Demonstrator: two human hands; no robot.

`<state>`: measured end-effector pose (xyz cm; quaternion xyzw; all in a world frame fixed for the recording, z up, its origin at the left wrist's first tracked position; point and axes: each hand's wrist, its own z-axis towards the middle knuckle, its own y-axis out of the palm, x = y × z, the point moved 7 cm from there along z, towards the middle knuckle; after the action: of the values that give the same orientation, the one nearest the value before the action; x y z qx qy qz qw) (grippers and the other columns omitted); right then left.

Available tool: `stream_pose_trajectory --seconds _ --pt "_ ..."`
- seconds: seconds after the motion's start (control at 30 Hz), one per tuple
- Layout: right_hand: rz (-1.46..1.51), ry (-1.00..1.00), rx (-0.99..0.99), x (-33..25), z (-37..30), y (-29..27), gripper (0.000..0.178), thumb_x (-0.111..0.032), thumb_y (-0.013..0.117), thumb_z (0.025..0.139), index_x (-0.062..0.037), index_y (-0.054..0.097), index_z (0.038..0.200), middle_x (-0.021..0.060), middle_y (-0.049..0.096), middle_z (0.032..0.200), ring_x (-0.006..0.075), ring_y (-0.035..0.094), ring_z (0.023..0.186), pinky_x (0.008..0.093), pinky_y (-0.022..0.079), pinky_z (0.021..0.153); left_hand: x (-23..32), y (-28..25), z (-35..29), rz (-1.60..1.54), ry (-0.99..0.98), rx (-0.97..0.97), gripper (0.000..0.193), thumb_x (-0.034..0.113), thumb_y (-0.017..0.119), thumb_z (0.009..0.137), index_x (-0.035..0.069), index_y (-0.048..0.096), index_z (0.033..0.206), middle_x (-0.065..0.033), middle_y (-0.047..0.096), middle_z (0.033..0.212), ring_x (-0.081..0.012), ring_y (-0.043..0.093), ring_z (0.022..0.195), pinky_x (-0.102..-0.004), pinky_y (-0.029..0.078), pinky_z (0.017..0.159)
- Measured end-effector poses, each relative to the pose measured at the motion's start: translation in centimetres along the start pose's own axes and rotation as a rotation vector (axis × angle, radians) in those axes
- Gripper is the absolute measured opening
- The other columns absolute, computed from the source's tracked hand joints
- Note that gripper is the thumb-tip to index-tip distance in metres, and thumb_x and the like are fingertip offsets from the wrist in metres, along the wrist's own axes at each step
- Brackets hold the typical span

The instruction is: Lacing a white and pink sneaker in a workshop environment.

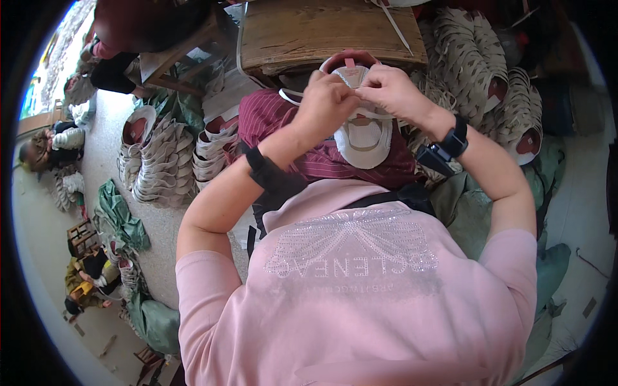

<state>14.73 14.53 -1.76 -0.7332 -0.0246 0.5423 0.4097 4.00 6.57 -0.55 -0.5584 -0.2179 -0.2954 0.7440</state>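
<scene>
1. Left of the wooden table (335,32), I am seeing stacked uppers (161,161) standing.
2. On its near side, the left hand (325,104) is pinching closed; I cannot tell on what.
3. Nearside too, the white shoe upper (364,136) is resting on the lap (264,119).
4. The right hand (391,93) is pinching likewise, contents hidden.

The left hand (325,103) and right hand (394,93) hid part of the pale shoe upper (364,143); what lay between them was too small to tell. The view's upper edge cut the tabletop (302,32).
</scene>
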Motion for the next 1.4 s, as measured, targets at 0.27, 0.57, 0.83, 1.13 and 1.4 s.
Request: stream_pose_trajectory --seconds 0.27,0.57,0.83,1.13,1.4 --pt "0.374 -0.14 -0.122 -10.9 -5.7 -4.0 0.009 -0.01 0.064 0.087 -0.002 0.061 0.084 0.0035 0.053 0.084 0.0142 0.054 0.079 0.0269 0.043 0.071 9.2 -11.8 2.2 -0.341 0.188 0.169 0.008 0.007 0.069 0.079 0.001 0.069 0.085 -0.009 0.061 0.085 -0.0248 0.055 0.083 -0.0323 0.045 0.076" --pt "0.75 0.073 -0.179 -7.6 -1.2 -2.5 0.013 -0.016 0.056 0.096 -0.0052 0.063 0.096 -0.0002 0.065 0.091 0.0048 0.058 0.075 0.0188 0.046 0.065 -0.2 -4.9 4.2 -0.95 -0.236 0.295 0.013 0.012 0.066 0.088 -0.001 0.067 0.091 -0.0035 0.062 0.086 -0.0111 0.059 0.075 -0.0244 0.048 0.066" --pt "1.116 0.121 0.052 -4.2 1.0 -2.7 0.016 -0.02 0.052 0.099 -0.0056 0.059 0.099 0.0129 0.068 0.1 0.0131 0.066 0.08 0.025 0.054 0.07 -0.5 -0.7 0.1 -0.815 -0.358 -0.026 0.022 0.011 0.062 0.092 -0.003 0.064 0.109 -0.0034 0.065 0.087 -0.0075 0.061 0.074 -0.0215 0.051 0.068" --pt "1.153 0.119 0.043 -4.5 0.3 -2.7 0.021 -0.023 0.052 0.099 -0.0032 0.059 0.101 0.0081 0.067 0.094 0.0103 0.065 0.079 0.0233 0.054 0.07 -0.4 -0.5 0.5 -1.045 -0.304 -0.069 0.029 0.018 0.062 0.094 -0.002 0.062 0.117 -0.0002 0.064 0.089 -0.0062 0.059 0.074 -0.0207 0.05 0.064" --pt "1.001 0.035 -0.153 -8.2 -1.9 -2.3 0.02 -0.022 0.052 0.099 -0.0039 0.058 0.093 0.005 0.065 0.087 0.0068 0.062 0.069 0.0188 0.049 0.06 -1.9 -3.3 2.1 -1.038 -0.324 -0.148 0.03 0.018 0.061 0.095 -0.001 0.062 0.118 -0.0021 0.065 0.101 -0.0066 0.059 0.089 -0.0215 0.049 0.079"
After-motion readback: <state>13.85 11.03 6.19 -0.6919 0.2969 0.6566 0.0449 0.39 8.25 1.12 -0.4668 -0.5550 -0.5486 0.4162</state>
